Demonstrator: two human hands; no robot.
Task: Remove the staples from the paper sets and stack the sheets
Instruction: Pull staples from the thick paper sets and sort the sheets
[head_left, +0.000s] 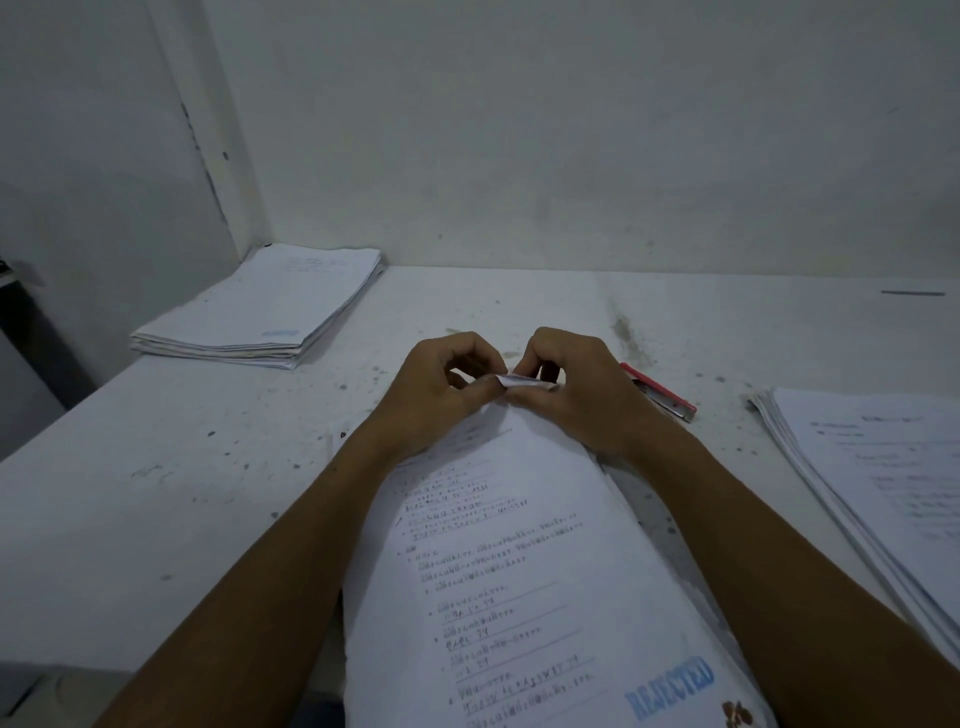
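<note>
A set of printed sheets with a blue "REJECTED" stamp lies in front of me, reaching from the table's near edge to its middle. My left hand and my right hand pinch its far top corner, which is folded up between thumbs and fingertips. The staple itself is hidden by my fingers. A red stapler or staple remover lies on the table just right of my right hand.
A neat stack of sheets sits at the table's far left corner by the wall. Another pile of papers lies at the right edge. The white table is speckled with dirt; walls close the back and left.
</note>
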